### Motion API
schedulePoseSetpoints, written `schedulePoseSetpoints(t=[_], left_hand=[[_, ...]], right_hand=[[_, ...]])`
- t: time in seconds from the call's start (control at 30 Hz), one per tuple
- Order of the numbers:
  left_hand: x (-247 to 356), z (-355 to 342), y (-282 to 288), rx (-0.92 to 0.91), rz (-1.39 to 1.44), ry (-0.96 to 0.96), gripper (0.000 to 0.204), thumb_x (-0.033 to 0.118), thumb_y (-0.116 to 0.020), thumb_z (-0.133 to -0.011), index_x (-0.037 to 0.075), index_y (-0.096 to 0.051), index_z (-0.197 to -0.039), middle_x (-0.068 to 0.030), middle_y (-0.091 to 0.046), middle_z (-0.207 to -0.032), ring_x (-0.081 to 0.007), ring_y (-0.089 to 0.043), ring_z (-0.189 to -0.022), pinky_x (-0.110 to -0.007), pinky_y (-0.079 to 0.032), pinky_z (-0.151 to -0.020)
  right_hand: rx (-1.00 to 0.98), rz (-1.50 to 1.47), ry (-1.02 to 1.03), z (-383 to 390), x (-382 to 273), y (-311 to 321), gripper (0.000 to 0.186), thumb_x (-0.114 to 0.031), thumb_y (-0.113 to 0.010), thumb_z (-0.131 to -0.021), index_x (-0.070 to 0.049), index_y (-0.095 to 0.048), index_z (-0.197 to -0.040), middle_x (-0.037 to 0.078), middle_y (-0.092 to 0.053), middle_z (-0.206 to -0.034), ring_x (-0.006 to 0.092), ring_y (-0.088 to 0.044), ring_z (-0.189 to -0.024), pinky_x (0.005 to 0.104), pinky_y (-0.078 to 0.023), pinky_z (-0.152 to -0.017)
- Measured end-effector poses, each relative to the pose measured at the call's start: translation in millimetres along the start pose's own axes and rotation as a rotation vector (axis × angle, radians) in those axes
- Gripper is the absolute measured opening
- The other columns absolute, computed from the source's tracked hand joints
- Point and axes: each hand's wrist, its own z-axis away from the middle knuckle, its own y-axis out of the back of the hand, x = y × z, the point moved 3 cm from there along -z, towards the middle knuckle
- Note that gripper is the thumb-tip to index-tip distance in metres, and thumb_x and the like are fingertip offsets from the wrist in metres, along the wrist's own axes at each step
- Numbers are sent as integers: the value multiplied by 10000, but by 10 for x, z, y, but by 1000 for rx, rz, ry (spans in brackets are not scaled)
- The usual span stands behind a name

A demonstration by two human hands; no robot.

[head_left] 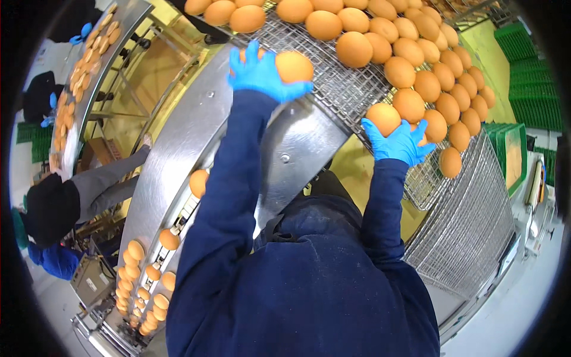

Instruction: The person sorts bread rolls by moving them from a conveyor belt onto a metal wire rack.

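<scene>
Round golden-brown buns point(354, 49) lie in rows on a wire rack point(339, 89) ahead of me. My left hand point(257, 74), in a blue glove, reaches to the near left corner of the rack with its fingers spread. One bun is partly hidden behind those fingers, and another bun point(294, 66) sits just right of them, above the thumb. At the rack's near right part my right hand point(398, 143), also gloved in blue, has its fingers apart over the buns. A bun point(383, 119) touches its thumb side; another is partly covered by the hand.
A steel surface point(297, 149) lies between me and the rack. To the left a conveyor carries buns point(169, 239). Wire racks point(464, 220) are stacked at right, near green crates point(532, 77). Another person point(53, 208) stands left, by a second belt of buns point(89, 59).
</scene>
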Motion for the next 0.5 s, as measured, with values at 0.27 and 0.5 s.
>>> schedulePoseSetpoints(t=[0.27,0.5], left_hand=[[-896,2081,-499,-73,198,408,1077,715,-718,-532,0,-445,-1290,-193,-267,-1480,-491,-144,-1358,-656,-130,-1054],[-1143,2594,-347,102,145,391,1064,732,-686,-551,-30,-472,-1262,-232,-296,-1453,-488,-138,-1366,-654,-95,-1063]], right_hand=[[16,-211,299,168,-129,5,862,-670,-717,-572,-52,-609,-1162,250,-339,-1402,421,-243,-1331,568,-96,-1107],[-25,-445,970,1093,-1702,-283,816,-612,-752,-542,-1,-606,-1063,249,-337,-1394,433,-317,-1240,598,-196,-1048]])
